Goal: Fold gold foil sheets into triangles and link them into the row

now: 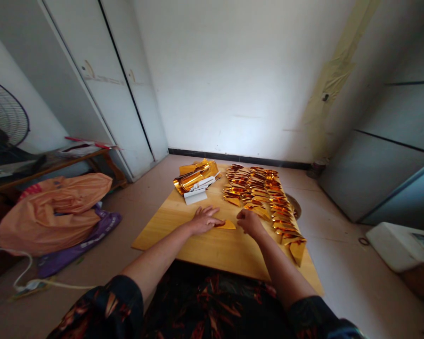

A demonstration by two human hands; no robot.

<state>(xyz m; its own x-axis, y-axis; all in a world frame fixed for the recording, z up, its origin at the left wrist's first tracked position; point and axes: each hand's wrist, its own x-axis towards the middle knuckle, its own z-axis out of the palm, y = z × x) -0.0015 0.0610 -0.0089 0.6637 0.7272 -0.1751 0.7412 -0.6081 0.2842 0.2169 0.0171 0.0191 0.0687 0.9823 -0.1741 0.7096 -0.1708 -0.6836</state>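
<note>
On the wooden table, a small folded piece of gold foil paper [226, 225] lies flat between my hands. My left hand [203, 220] rests on the tabletop with its fingers spread, and its tip presses the left end of the folded paper. Just past the paper's right end, my right hand [249, 221] is closed with the fingers curled in; what they hold, if anything, is hidden. Beyond my right hand stand rows of folded gold foil pieces [252, 186], packed close together. Loose gold foil sheets [198, 174] are heaped at the far left, beside a white folded paper [195, 197].
The wooden table [162, 226] has its near edge against my lap. A round object [294, 207] shows partly behind the table's right side. Orange and purple bags [56, 212] lie at left near a cabinet [102, 84]. A white box [403, 246] stands at right.
</note>
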